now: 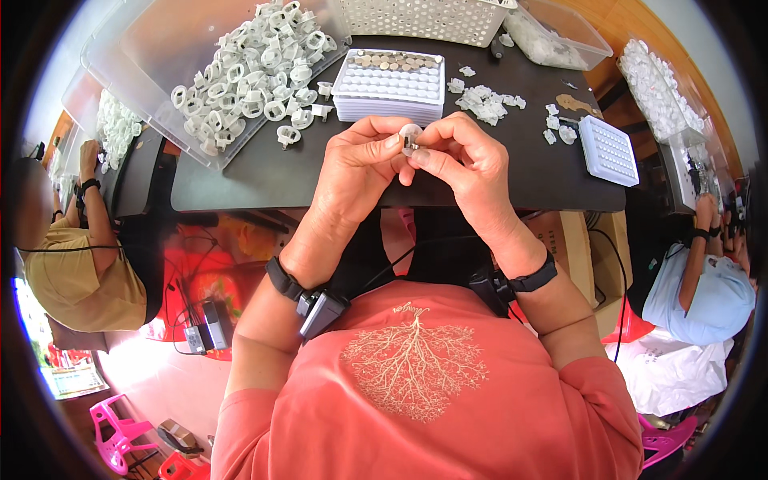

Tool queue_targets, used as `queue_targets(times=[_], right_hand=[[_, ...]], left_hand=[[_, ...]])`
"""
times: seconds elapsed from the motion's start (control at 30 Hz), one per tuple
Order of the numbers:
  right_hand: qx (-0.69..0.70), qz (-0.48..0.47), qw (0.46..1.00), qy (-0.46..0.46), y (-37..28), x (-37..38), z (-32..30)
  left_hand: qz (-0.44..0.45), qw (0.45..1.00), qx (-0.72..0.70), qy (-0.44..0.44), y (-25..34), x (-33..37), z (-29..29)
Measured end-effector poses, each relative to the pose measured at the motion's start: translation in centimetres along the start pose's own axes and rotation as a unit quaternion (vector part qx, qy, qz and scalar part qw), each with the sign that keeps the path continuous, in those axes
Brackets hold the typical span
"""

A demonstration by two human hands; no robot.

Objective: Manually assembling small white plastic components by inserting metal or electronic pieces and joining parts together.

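White perforated basket (424,18) behind dark table (264,172); pink stool (116,432) lower left.

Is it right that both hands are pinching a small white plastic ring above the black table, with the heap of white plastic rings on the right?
Not quite. The head view shows the heap of white plastic rings on the person's left, in a clear tray. Both hands, left hand and right hand, do pinch the small white plastic ring above the black table.

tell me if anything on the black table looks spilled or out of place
Mildly, yes. White plastic rings spill out of the clear lid onto the black table, a few lying loose by the white tray stack. Both hands, left hand and right hand, pinch one small white part.
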State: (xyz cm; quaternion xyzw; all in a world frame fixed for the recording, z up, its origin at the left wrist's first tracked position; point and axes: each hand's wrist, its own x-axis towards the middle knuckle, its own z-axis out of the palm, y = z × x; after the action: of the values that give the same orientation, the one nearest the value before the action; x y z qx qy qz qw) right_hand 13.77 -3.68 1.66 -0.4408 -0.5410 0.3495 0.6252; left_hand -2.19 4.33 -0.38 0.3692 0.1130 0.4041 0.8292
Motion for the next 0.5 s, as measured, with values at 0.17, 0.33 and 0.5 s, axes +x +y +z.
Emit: queue_targets(times=[0.17, 0.33, 0.5], right_hand=[[-0.102, -0.081, 0.991, -0.006, 0.13, 0.48, -0.34], [-0.187, -0.160, 0.969, 0.026, 0.59, 0.36, 0.16], [-0.259, -0.244, 0.932, 0.074, 0.78, 0.42, 0.33]], left_hand=[[0.016, 1.000, 0.007, -0.009, -0.24, -0.01, 0.04], [0.013, 1.000, 0.009, 0.001, -0.18, -0.08, 0.25], [0.000, 1.000, 0.012, -0.006, 0.22, -0.19, 0.36]])
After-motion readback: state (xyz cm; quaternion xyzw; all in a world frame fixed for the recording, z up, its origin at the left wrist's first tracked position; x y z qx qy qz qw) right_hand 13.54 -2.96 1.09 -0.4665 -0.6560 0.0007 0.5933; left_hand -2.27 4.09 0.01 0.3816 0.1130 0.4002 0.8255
